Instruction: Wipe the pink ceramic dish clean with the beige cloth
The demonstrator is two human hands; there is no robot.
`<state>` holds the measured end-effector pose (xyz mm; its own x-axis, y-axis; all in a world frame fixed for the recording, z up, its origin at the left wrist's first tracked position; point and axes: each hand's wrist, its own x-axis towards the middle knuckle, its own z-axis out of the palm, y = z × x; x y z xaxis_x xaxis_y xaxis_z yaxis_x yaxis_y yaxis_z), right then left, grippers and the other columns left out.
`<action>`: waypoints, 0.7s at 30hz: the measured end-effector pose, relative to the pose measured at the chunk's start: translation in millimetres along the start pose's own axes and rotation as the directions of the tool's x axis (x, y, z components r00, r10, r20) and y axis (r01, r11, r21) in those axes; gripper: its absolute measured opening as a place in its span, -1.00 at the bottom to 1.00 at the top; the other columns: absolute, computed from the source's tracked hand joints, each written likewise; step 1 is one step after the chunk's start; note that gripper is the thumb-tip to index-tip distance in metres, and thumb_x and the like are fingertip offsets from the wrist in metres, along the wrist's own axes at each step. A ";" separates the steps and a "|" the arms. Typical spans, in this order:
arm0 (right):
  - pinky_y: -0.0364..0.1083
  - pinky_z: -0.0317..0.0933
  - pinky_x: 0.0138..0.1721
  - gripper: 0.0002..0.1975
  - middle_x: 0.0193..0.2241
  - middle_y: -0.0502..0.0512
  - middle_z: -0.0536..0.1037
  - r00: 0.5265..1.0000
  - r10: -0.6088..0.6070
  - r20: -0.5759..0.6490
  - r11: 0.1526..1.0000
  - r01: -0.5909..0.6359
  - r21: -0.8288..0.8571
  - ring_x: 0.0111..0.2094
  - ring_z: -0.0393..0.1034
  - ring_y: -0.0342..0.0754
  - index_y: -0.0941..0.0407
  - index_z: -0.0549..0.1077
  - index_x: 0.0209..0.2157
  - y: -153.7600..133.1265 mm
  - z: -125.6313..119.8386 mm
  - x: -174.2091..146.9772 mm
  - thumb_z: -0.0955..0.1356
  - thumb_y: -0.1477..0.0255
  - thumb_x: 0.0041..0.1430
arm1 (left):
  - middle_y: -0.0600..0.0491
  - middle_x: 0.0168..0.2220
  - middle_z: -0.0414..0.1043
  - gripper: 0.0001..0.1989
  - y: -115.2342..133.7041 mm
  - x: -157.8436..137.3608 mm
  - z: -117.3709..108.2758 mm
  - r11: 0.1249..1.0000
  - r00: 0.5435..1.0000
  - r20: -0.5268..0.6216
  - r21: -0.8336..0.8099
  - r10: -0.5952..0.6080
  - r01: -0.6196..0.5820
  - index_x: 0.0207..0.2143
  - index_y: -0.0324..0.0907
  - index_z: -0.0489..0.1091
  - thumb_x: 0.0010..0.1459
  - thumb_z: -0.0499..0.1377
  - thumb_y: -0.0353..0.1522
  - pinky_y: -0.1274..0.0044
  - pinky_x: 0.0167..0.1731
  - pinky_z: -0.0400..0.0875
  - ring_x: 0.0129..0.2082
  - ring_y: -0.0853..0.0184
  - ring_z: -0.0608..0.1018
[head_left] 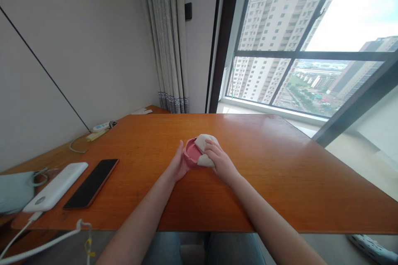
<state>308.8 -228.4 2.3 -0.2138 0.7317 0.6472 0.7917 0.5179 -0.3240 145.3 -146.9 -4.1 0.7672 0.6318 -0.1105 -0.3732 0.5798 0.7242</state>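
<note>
Holding the pink dish (190, 153) over the table (280, 169), near its middle, with the left hand (179, 165) curled round one side, presumably for steadiness. Pinching a white cloth (202, 140) against the dish with the right hand (219, 160), probably for firm contact.

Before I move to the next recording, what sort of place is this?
Probably a room in a high-rise home: there's a grey curtain, a wooden table, and a large window looking down on buildings and greenery from high up.
</note>
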 end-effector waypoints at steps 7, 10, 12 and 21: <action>0.10 0.00 0.23 -0.43 0.17 0.10 0.26 0.993 0.117 -0.027 0.987 -0.113 0.117 0.27 -0.04 0.03 0.04 0.29 0.11 7.2 3.2 -4.0 0.20 0.66 0.04 | -0.09 0.04 0.39 -0.55 5.5 2.0 -5.3 1.000 0.997 -0.071 -0.008 -0.003 0.003 0.07 -0.17 0.31 0.13 0.15 -0.22 0.32 -0.05 0.40 0.01 0.15 0.45; 0.07 0.01 0.22 -0.28 0.28 0.09 0.05 0.977 0.209 -0.044 0.972 -0.202 0.117 0.27 -0.04 0.02 0.02 0.08 0.24 11.1 12.7 -5.8 0.19 0.67 0.03 | -0.06 0.07 0.37 -0.52 2.1 4.1 -3.6 0.998 0.990 -0.125 0.003 0.064 -0.064 0.11 -0.11 0.26 0.14 0.14 -0.24 0.30 -0.08 0.42 0.01 0.15 0.45; 0.07 0.03 0.22 -0.27 0.30 0.09 -0.02 0.970 0.237 -0.053 0.967 -0.231 0.105 0.27 -0.04 0.02 0.02 0.04 0.26 9.3 19.2 -7.1 0.18 0.67 0.03 | -0.01 0.09 0.35 -0.52 0.0 5.5 -2.7 0.993 0.983 -0.139 0.010 0.117 -0.117 0.14 -0.04 0.22 0.15 0.12 -0.24 0.33 -0.11 0.45 0.02 0.17 0.44; 0.27 -0.13 0.22 -0.23 0.28 0.12 0.02 0.994 0.112 -0.014 0.994 -0.112 0.017 0.32 -0.35 0.11 0.07 0.12 0.23 -24.4 40.6 -7.6 0.17 0.73 -0.07 | -0.12 -0.05 0.47 -0.57 -4.6 14.4 -12.1 0.979 0.969 -0.171 -0.070 0.178 -0.192 0.01 -0.29 0.35 0.15 0.12 -0.23 0.46 0.00 0.36 0.02 0.18 0.45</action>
<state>267.8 -228.6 -22.7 -0.1155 0.7786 0.6168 0.8007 0.4405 -0.4061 151.8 -134.3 -17.2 0.5878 0.8034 -0.0948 -0.5489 0.4822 0.6828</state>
